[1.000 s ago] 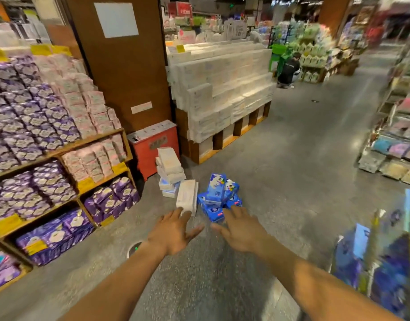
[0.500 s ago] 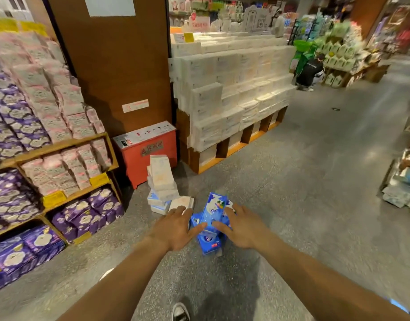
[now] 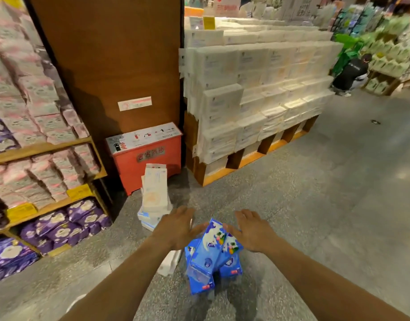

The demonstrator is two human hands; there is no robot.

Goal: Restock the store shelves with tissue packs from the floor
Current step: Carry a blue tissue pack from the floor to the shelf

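Several blue packs (image 3: 209,253), print blurred, sit between left hand (image 3: 176,229) and right hand (image 3: 254,231).

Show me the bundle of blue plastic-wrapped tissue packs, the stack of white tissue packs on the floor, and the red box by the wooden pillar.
blue tissue packs (image 3: 208,249): head view, face of the top pack.
white tissue packs (image 3: 155,193): head view, topmost pack's face.
red box (image 3: 127,172): head view, red front panel.

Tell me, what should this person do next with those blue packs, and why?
Probably squeeze both hands inward onto the blue packs before lifting. The left hand and right hand flank the pile with fingers straight and thumbs at its top, so nothing looks gripped yet.
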